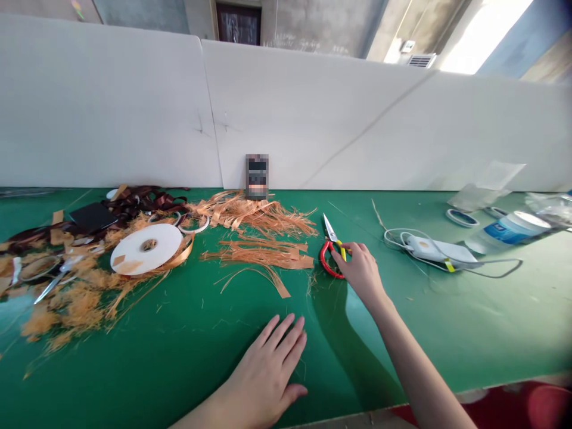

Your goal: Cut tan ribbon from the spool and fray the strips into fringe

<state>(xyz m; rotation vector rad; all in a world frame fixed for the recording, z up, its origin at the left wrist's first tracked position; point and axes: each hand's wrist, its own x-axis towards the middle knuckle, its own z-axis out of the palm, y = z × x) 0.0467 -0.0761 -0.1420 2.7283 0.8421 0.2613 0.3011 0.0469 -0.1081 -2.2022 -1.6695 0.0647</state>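
My left hand (270, 369) lies palm down with its fingers stretched out over the green table (187, 357), near its front edge. Farther right, the fingers of my right hand (360, 268) close on the handle of a pair of scissors (330, 247). Their handles are red and yellow, and the blades point away from me. Part of the handle is hidden behind the fingers. Just left of the scissors is a row of frayed orange-brown ribbon strips (263, 255). A single frayed strip (280, 286) rests in front of them, beyond my left hand.
At left stands a white spool (163, 253) among fluffy fibre scraps (80, 298), dark brown ribbon (143, 199) and other scissors (56, 283). More frayed strips (263, 217) lie before a white partition (335, 119). On the right are a white power strip (440, 250) and a plastic bottle (507, 232).
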